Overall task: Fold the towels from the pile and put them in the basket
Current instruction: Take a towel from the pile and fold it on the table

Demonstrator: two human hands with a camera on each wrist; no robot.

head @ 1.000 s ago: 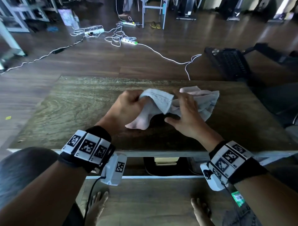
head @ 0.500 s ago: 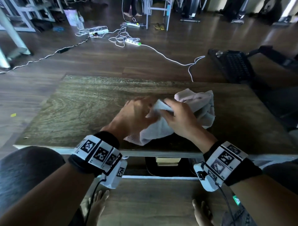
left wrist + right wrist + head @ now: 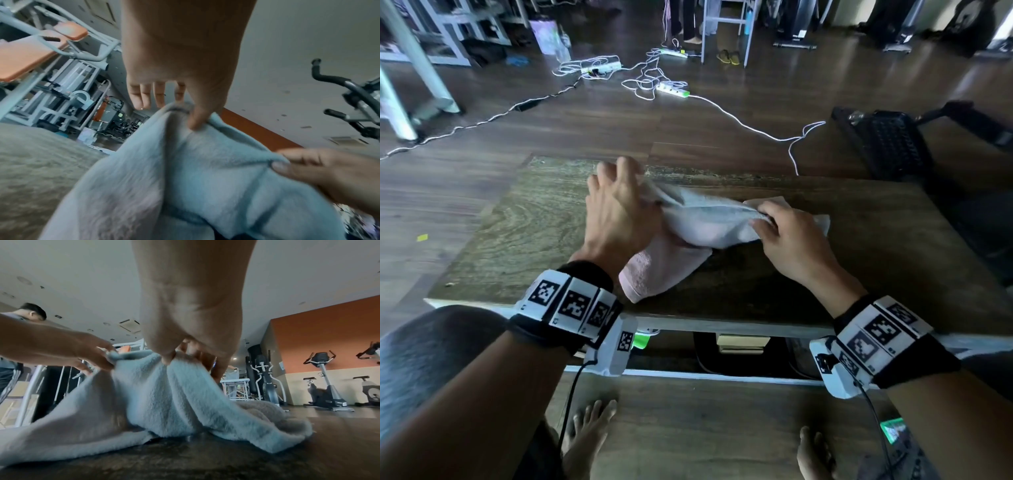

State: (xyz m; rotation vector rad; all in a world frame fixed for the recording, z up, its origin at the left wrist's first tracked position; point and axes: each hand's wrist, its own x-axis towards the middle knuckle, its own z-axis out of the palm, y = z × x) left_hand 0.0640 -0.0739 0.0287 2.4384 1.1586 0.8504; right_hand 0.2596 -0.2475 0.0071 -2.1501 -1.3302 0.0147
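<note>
A pale towel (image 3: 705,222) lies stretched across the wooden table (image 3: 517,233), held up along its top edge. My left hand (image 3: 619,205) pinches one corner with thumb and forefinger, the other fingers spread straight, as the left wrist view shows on the towel (image 3: 205,170). My right hand (image 3: 784,236) pinches the other corner. In the right wrist view the towel (image 3: 164,394) hangs from both hands down to the tabletop. A pinkish part (image 3: 657,270) of the cloth lies flat near the table's front edge. No basket shows clearly.
A black chair (image 3: 887,144) stands beyond the table's far right corner. White cables and power strips (image 3: 671,90) lie on the floor behind. Dark objects (image 3: 739,346) sit on a shelf under the table. Gym machines (image 3: 322,382) stand in the room.
Both hands were bunched together on the crumpled towel. They have since moved apart, the left one away to the far left, pulling the towel's edge taut between them.
</note>
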